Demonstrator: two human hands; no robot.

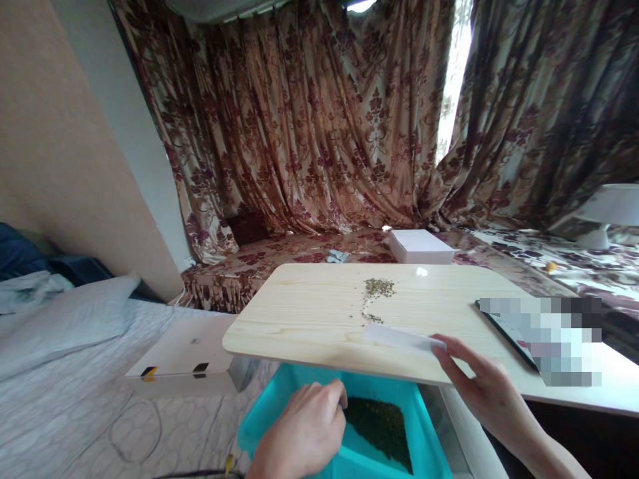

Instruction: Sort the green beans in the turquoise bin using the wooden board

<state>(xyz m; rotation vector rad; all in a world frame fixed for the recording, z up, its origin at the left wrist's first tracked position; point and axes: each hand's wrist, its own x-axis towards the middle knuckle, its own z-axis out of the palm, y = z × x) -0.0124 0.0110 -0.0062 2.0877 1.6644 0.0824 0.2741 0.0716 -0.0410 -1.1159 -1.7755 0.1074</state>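
The right hand (486,386) pinches one end of a white strip (399,336) between thumb and fingers; the left hand (312,419) is curled, and whether it grips anything I cannot tell. The pale wooden surface (289,306) spreads beyond both hands. Below its near edge, around and under the left hand, sits a teal bin (269,402). Inside it, just right of the left hand's fingers, lies a dark heap (377,429) of fine bits. The strip extends leftward from the right hand, low over the surface; its long axis runs nearly sideways, the free end pointing left and slightly away. Past that end, farther from the right hand, lie scattered greenish-brown bits (379,287).
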